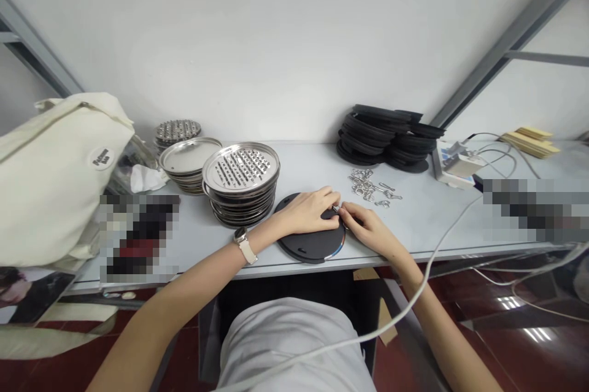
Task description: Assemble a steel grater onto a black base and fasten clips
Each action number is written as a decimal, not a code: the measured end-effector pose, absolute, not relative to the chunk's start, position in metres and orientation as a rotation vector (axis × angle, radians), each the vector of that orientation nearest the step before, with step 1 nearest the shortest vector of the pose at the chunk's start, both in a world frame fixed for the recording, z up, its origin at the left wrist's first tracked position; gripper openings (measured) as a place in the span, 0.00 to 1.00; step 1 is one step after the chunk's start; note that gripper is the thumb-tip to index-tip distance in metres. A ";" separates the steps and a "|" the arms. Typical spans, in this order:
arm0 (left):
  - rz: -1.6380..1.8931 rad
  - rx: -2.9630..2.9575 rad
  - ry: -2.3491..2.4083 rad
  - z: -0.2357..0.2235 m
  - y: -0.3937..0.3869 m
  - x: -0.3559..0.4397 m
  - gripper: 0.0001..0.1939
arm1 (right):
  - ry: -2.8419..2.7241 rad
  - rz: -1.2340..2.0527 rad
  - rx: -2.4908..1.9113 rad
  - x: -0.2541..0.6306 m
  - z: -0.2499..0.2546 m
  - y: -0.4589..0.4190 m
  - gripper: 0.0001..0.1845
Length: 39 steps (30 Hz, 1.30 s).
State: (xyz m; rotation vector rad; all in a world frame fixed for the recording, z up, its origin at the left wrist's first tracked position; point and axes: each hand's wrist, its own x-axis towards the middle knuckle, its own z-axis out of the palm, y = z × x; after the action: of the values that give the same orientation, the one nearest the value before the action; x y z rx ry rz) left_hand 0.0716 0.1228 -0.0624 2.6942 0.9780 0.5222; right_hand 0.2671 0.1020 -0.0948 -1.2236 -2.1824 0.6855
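Observation:
A flat black round disc (pixel 313 245) lies near the front edge of the table, with a thin blue and orange strip showing along its right rim. My left hand (pixel 313 211) rests over it, fingers curled and pressing on its upper right part. At that edge my right hand (pixel 363 226) is closed, fingertips pinching a small metal clip (pixel 336 209) right beside my left fingers. The clip is partly hidden by the fingers. Behind the disc, several loose wire clips (pixel 365 185) form a small pile.
Left of the disc stand stacks of round metal grater plates (pixel 242 171) and metal lids (pixel 191 156). Black discs (pixel 372 128) are piled at the back right, near a power strip (pixel 453 165) and yellow pads (pixel 531 142). A cream bag (pixel 59 177) sits left. A white cable (pixel 427 269) crosses my right arm.

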 end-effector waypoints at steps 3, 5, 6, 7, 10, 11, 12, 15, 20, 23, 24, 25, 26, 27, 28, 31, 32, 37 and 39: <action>0.500 2.711 0.973 -0.062 0.123 0.071 0.08 | -2.186 0.708 -1.217 0.269 -0.096 0.102 0.18; 0.503 2.720 0.960 -0.062 0.123 0.071 0.08 | -2.186 0.713 -1.214 0.270 -0.096 0.103 0.17; 0.509 2.723 0.953 -0.063 0.123 0.071 0.07 | -2.185 0.712 -1.211 0.270 -0.097 0.103 0.17; 0.515 2.725 0.949 -0.063 0.123 0.071 0.07 | -2.182 0.710 -1.210 0.270 -0.097 0.103 0.16; 0.524 2.723 0.946 -0.063 0.123 0.071 0.07 | -2.173 0.701 -1.213 0.270 -0.097 0.102 0.16; 0.524 2.722 0.946 -0.063 0.123 0.071 0.07 | -2.169 0.700 -1.215 0.270 -0.097 0.102 0.16; 0.523 2.722 0.947 -0.063 0.123 0.071 0.07 | -2.166 0.702 -1.218 0.269 -0.097 0.102 0.16; 0.512 2.720 0.957 -0.062 0.123 0.071 0.07 | -2.157 0.713 -1.219 0.269 -0.097 0.101 0.16; 0.498 2.707 0.959 -0.062 0.123 0.071 0.06 | -2.146 0.708 -1.219 0.270 -0.096 0.101 0.16; 0.503 2.712 0.946 -0.062 0.123 0.071 0.06 | -2.151 0.696 -1.219 0.271 -0.096 0.101 0.16; 0.509 2.715 0.940 -0.062 0.123 0.071 0.06 | -2.151 0.693 -1.221 0.271 -0.096 0.101 0.16; 0.514 2.718 0.934 -0.063 0.123 0.071 0.06 | -2.151 0.691 -1.224 0.271 -0.096 0.101 0.16; 0.519 2.718 0.931 -0.063 0.123 0.071 0.06 | -2.152 0.690 -1.227 0.271 -0.096 0.101 0.16; 0.521 2.716 0.932 -0.063 0.123 0.071 0.06 | -2.152 0.689 -1.229 0.271 -0.096 0.100 0.15; 0.519 2.711 0.936 -0.063 0.123 0.071 0.06 | -2.153 0.688 -1.229 0.271 -0.096 0.100 0.15; 0.503 2.700 0.949 -0.062 0.123 0.071 0.06 | -2.151 0.685 -1.225 0.270 -0.096 0.100 0.15; 0.501 2.700 0.949 -0.061 0.123 0.071 0.06 | -2.150 0.686 -1.224 0.270 -0.096 0.100 0.15; 0.500 2.698 0.947 -0.060 0.122 0.071 0.07 | -2.149 0.692 -1.224 0.271 -0.097 0.101 0.16; 0.501 2.700 0.945 -0.060 0.122 0.071 0.07 | -2.150 0.692 -1.225 0.271 -0.098 0.101 0.16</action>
State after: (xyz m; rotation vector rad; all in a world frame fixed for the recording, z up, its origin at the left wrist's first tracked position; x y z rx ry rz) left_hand 0.0711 0.1220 -0.0600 2.6999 0.9448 0.5015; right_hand 0.2708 0.1013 -0.0978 -1.2248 -2.1498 0.6923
